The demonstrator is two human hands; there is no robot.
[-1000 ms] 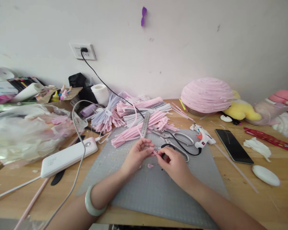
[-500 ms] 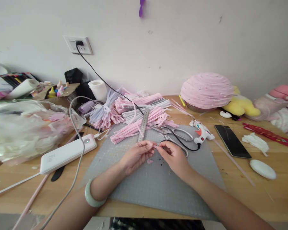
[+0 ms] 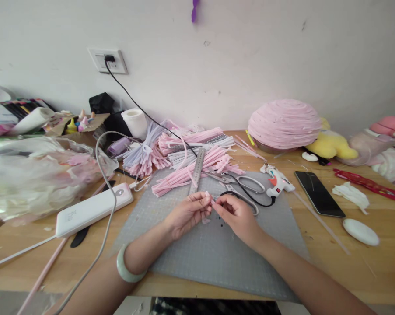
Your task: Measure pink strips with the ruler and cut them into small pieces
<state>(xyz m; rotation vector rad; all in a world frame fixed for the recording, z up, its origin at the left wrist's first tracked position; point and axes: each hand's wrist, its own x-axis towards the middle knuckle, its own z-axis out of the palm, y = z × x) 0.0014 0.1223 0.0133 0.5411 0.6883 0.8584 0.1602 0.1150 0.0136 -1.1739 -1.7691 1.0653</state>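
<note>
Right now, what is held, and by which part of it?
The left hand and right hand pinch a small pink piece; which part cannot be told.

Pale wall (image 3: pixel 236 52), lightly scuffed, spanning the far side; white socket plate (image 3: pixel 121 62) towards its left, purple strip (image 3: pixel 194 11) farther right. Wood-grained tabletop (image 3: pixel 354 280) before it, left to right. Lighting soft, shadows faint.

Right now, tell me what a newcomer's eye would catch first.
Probably the big pink dome at the back right of the table. Next, pink and pale stems heaped near the centre. Then the left hand and right hand, pinching a small pink piece above the grey mat.
</note>
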